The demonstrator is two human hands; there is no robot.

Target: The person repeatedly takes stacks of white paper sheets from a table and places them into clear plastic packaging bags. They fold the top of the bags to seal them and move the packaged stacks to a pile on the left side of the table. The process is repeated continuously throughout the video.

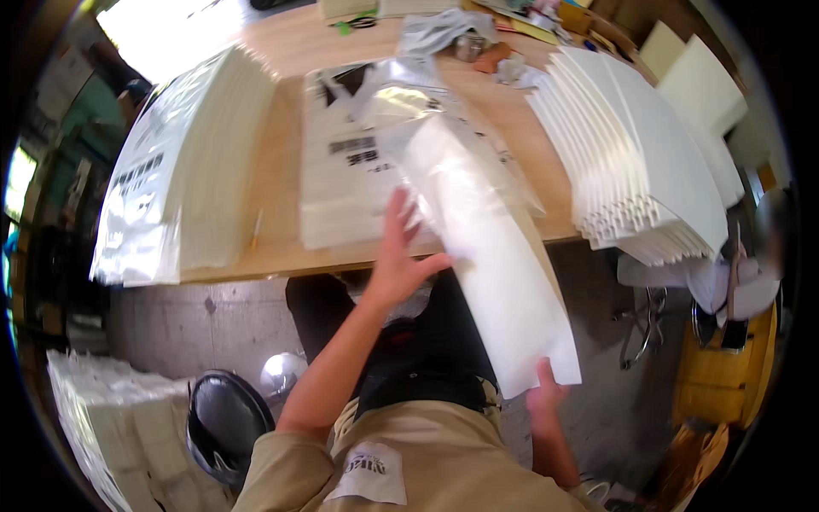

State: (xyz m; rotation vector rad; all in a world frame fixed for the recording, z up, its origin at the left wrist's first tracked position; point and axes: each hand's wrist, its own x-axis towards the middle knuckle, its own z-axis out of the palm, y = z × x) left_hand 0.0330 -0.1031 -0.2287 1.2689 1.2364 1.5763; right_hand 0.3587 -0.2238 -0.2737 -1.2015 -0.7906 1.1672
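A long white paper piece (505, 282) slants from over the table down toward my right side. Its upper end is inside a clear plastic bag (499, 166). At its lower end, my right hand (546, 392) grips the piece with the thumb on top; the other fingers are mostly hidden beneath. My left hand (405, 252) is beside its left edge near the bag's mouth, fingers spread and thumb stretched toward the paper. Under the bag lies a pile of flat printed plastic bags (341, 192) on the table.
On the wooden table (277, 179), a tall stack of bagged white pieces (183, 171) stands left and a fanned stack of white folded sheets (636, 145) right. Scissors (363, 21) lie at the back. A black round stool (226, 418) and wrapped bundles (128, 435) stand lower left.
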